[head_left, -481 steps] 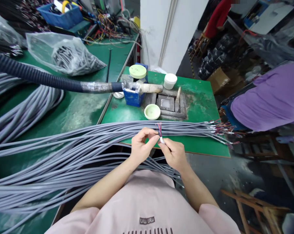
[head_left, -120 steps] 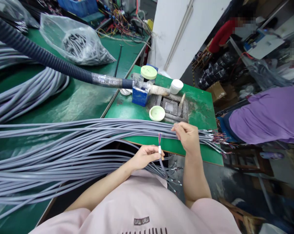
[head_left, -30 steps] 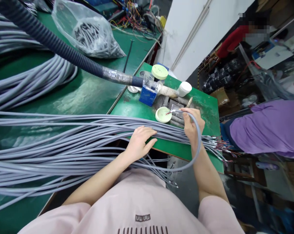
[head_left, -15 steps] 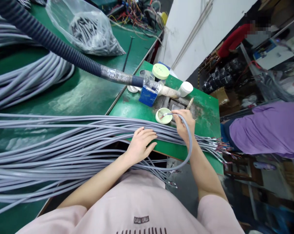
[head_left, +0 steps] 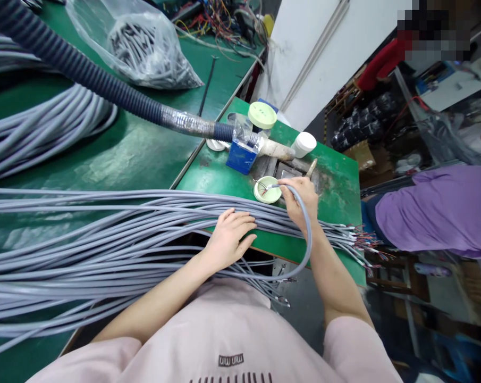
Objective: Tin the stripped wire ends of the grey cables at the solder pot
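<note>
My right hand (head_left: pixel 302 201) pinches a grey cable (head_left: pixel 309 234) near its stripped end. The thin bare-ended wires (head_left: pixel 264 190) of that cable reach into a small pale-green dish (head_left: pixel 269 198) on the green bench. From my fingers the cable bends in a loop down toward my body. My left hand (head_left: pixel 230 236) lies flat, fingers stretched, over a bundle of grey cables (head_left: pixel 156 213). Those cables run from the left across the bench, and their stripped ends (head_left: pixel 363 239) fan out at the right edge.
A ribbed dark hose (head_left: pixel 116 96) ends at a blue box (head_left: pixel 241 154) behind the dish. Near it stand a white jar (head_left: pixel 304 143) and a pale-green lid (head_left: pixel 262 114). A plastic bag of cable pieces (head_left: pixel 148 53) lies behind. A person in purple (head_left: pixel 439 210) is at right.
My right hand has shifted very slightly left with the cable, its wires still at the dish. My left hand stays on the bundle.
</note>
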